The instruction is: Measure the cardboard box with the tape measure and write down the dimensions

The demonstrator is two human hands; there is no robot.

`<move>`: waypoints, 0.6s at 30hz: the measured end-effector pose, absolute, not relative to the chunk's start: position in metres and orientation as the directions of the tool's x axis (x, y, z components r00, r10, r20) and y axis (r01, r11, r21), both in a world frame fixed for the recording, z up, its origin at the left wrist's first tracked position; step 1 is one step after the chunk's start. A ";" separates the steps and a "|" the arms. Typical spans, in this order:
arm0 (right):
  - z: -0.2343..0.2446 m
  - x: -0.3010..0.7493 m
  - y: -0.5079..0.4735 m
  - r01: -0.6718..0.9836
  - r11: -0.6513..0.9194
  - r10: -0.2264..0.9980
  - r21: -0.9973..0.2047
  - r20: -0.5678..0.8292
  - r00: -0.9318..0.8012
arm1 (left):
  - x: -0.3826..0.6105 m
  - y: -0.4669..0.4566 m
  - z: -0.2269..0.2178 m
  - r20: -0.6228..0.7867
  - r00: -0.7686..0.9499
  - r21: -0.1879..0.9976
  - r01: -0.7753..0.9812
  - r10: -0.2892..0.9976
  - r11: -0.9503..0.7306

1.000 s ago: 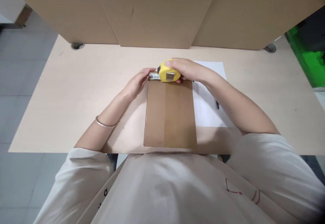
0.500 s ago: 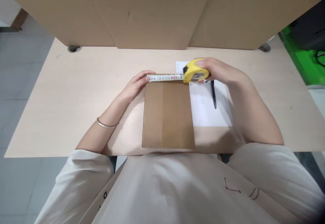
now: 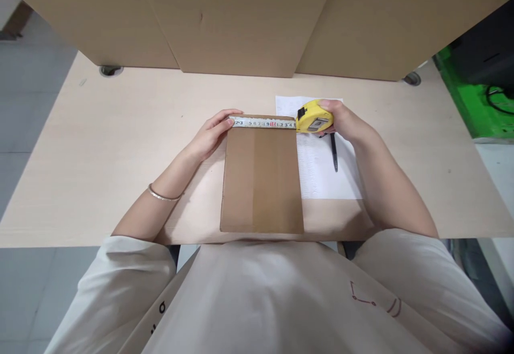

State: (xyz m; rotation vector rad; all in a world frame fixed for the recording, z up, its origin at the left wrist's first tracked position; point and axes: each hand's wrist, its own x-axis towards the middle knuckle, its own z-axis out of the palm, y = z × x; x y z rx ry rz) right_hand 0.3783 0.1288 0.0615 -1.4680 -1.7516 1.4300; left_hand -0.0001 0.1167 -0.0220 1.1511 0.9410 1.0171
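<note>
A brown cardboard box (image 3: 261, 182) lies on the table in front of me, with a strip of tape down its middle. The white blade of a tape measure (image 3: 315, 117) runs across the box's far edge. My left hand (image 3: 212, 132) pinches the blade's end at the box's far left corner, thumb on top. My right hand (image 3: 339, 118) grips the yellow case just past the far right corner. A sheet of paper (image 3: 329, 182) lies partly beneath the case and beside the box. On the paper rests a black pen (image 3: 334, 153).
Large cardboard boxes (image 3: 241, 27) stand along the table's back edge. Cable holes (image 3: 111, 70) are set into the wooden tabletop (image 3: 120, 118). At the far right there is a green surface (image 3: 474, 94) with a black object and a cable.
My right hand has drawn the tape case a little to the right, so more blade shows across the box. My left hand keeps the blade's end at the left corner.
</note>
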 end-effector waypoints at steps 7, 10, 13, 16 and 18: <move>0.062 0.377 0.127 0.447 -0.075 0.943 -0.891 -0.209 -0.260 | 0.000 0.119 -0.028 -0.040 0.296 0.984 -0.153 0.954 0.088; 0.073 0.379 0.131 0.466 0.042 0.941 -0.884 -0.122 -0.316 | -0.001 0.122 -0.034 -0.013 0.304 0.985 -0.159 0.952 0.065; 0.091 0.363 0.137 0.479 0.104 0.919 -0.871 -0.100 -0.381 | -0.003 0.124 -0.040 0.009 0.304 0.984 -0.171 0.953 0.045; 0.105 0.322 0.142 0.470 0.168 0.878 -0.866 -0.085 -0.471 | -0.004 0.125 -0.043 0.014 0.286 0.983 -0.180 0.958 0.039; 0.108 0.289 0.145 0.493 0.165 0.860 -0.854 -0.120 -0.496 | -0.002 0.125 -0.044 0.021 0.274 0.980 -0.194 0.962 0.034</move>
